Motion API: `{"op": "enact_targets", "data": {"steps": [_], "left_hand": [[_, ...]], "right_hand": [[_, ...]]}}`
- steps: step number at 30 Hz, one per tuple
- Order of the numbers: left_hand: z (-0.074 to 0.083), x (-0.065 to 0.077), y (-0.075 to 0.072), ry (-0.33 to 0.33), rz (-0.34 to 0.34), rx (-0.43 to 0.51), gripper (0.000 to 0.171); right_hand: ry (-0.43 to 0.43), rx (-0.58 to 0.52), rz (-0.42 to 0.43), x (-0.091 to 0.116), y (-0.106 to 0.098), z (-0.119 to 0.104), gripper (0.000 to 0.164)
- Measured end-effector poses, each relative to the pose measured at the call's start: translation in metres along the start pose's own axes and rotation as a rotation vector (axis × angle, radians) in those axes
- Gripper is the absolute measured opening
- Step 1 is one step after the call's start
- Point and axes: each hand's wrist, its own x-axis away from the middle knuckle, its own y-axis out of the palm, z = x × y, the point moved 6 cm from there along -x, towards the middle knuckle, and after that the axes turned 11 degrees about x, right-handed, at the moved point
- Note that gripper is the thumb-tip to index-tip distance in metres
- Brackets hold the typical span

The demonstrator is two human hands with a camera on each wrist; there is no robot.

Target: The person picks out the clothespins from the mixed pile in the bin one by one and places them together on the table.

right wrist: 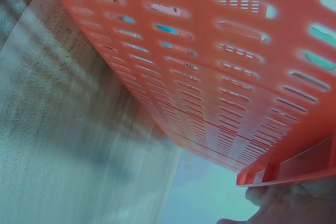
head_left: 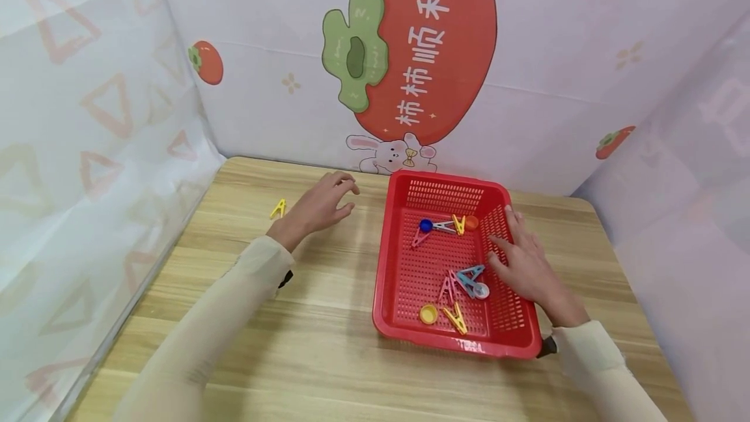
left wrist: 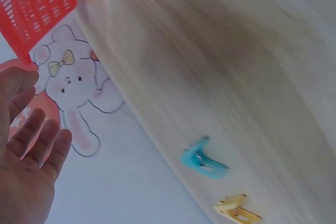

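My left hand (head_left: 324, 204) hovers over the table left of the basket, fingers spread and slightly bent, holding nothing. In the left wrist view the same hand (left wrist: 29, 156) is empty. A yellow clothespin (head_left: 278, 208) lies on the table beside that wrist. Near it lies a teal clothespin (left wrist: 203, 161), which the left hand hides in the head view. My right hand (head_left: 524, 262) holds the right rim of a red perforated basket (head_left: 381, 259), thumb and a finger inside, other fingers outside. Inside are several clothespins, among them a yellow one (head_left: 455, 318), and a blue bottle cap (head_left: 426, 225).
Also in the basket are an orange cap (head_left: 471, 222), a yellow cap (head_left: 428, 314) and a whitish cap (head_left: 481, 290). The wooden table (head_left: 293, 357) meets a white printed backdrop (head_left: 263, 103) behind and at both sides.
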Motion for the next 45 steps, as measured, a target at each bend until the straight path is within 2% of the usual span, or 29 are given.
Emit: {"op": "enact_targets", "data": {"steps": [8,18,21,25,32,36,39,45], "left_hand": [[0.040,-0.018,0.002,0.092,-0.006,0.012,0.028],[0.090,-0.034,0.011,0.195,-0.075,0.034,0.028],[0.102,-0.040,0.017,0.237,-0.134,0.034,0.029],[0.115,-0.049,0.029,0.298,-0.249,0.033,0.033],[0.126,-0.059,0.050,0.299,-0.445,0.050,0.041],[0.134,-0.060,0.059,0.314,-0.511,0.061,0.039],[0.142,-0.061,0.065,0.352,-0.546,0.066,0.037],[0.162,-0.061,0.076,0.406,-0.646,0.003,0.037]], "right_hand": [[-0.015,-0.003,0.019,0.000,0.001,0.000,0.051],[-0.006,0.012,0.008,0.000,0.003,-0.001,0.050],[0.004,0.013,0.003,0.000,0.004,-0.001,0.051],[0.009,0.012,0.003,-0.002,0.004,-0.002,0.051],[0.001,0.016,0.001,-0.003,0.004,-0.004,0.050],[0.003,0.015,0.001,-0.003,0.004,-0.003,0.050],[-0.002,0.020,0.010,-0.003,0.003,-0.002,0.049],[-0.014,0.027,0.016,-0.001,0.001,-0.001,0.048]]}}
